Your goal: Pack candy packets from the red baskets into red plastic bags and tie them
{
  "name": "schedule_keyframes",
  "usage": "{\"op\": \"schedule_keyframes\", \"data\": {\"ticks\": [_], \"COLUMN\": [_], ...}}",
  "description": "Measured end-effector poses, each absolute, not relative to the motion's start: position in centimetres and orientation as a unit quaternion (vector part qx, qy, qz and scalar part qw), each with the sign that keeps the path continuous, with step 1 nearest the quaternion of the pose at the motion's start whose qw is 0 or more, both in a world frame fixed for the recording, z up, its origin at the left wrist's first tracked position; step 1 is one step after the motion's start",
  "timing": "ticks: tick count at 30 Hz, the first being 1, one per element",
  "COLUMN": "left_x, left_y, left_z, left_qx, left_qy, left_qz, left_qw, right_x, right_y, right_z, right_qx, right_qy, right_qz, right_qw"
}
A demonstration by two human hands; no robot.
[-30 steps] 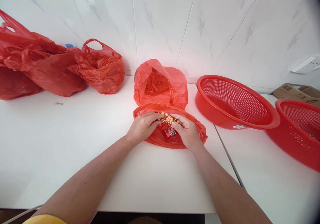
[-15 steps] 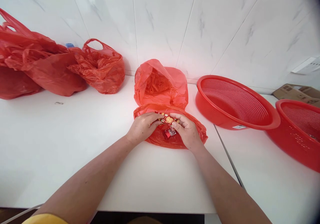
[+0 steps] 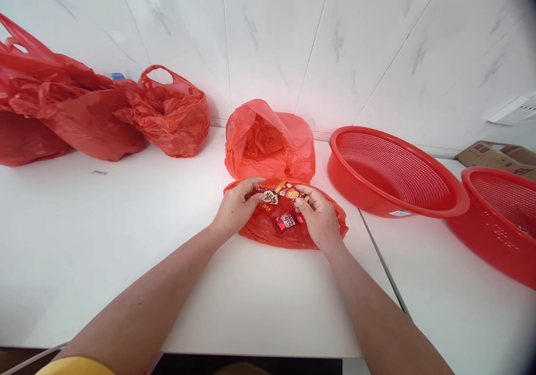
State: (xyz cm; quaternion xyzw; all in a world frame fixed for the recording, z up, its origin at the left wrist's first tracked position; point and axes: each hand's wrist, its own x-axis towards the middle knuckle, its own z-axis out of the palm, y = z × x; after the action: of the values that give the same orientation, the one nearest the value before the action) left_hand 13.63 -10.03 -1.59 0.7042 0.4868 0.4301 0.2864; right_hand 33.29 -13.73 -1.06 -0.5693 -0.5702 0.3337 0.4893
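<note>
Both my hands are over a flat red plastic bag (image 3: 268, 232) on the white counter. My left hand (image 3: 237, 210) pinches a small red packet with a white label (image 3: 269, 198). My right hand (image 3: 320, 221) pinches a red packet with a gold round emblem (image 3: 292, 193), now tilted and apart from the left one. A small shiny red wrapped candy (image 3: 285, 220) lies on the bag between my hands. Behind them stands an open, puffed-up red plastic bag (image 3: 268, 140).
Two filled red plastic bags (image 3: 167, 113) (image 3: 54, 107) sit at the back left against the tiled wall. A red perforated basket (image 3: 393, 171) stands to the right, a second red basket (image 3: 502, 219) further right, and a cardboard box (image 3: 498, 154) behind it.
The packets held together in both hands have been pulled apart: one stays in the left hand, the gold-emblem one has tilted up in the right hand.
</note>
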Motion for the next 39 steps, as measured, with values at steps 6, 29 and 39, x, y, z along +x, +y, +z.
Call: {"op": "schedule_keyframes", "data": {"ticks": [6,29,39], "left_x": [13.5,13.1,13.3], "left_y": [-9.8,-10.2,-10.2], "left_z": [-1.5,-0.6,-0.7], "left_qx": [0.661,0.646,0.665], "left_qy": [0.481,0.538,0.531], "left_qz": [0.444,0.478,0.484], "left_qw": [0.366,0.255,0.204], "right_x": [33.2,33.5,33.5], "right_y": [-13.8,-13.1,-13.3], "right_z": [-1.2,-2.3,-2.1], "right_qx": [-0.588,-0.626,-0.639], "right_qy": [-0.583,-0.611,-0.627], "right_qz": [0.290,0.214,0.168], "right_qw": [0.480,0.435,0.414]}}
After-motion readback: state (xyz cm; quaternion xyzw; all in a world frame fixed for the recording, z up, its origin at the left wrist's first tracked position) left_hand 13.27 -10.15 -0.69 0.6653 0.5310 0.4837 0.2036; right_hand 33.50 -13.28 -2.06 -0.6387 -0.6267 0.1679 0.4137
